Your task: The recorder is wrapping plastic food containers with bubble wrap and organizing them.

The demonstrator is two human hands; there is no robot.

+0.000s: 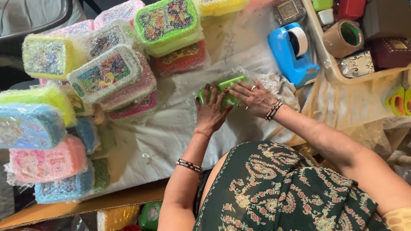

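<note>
- Two hands press on one green box, which lies near the middle of the desk on a sheet of clear plastic wrap.
- Left hand lies flat on the near left part of the box, fingers spread; its grip is open and pressing down, not closed around anything.
- Right hand covers the right end of the box, fingers stretched out across the top; this grip is open too, palm down.
- Both wrists wear bead bracelets, and the right hand has a ring.
- Just right of the box stands a blue tape dispenser with a roll of tape in it.
- Stacks of wrapped boxes in green, yellow, pink and blue fill the far and left parts of the desk.
- A beige tray on the right holds small boxes and a roll of brown tape.
- Scissors with green and yellow handles lie near the tray's front edge.
</note>
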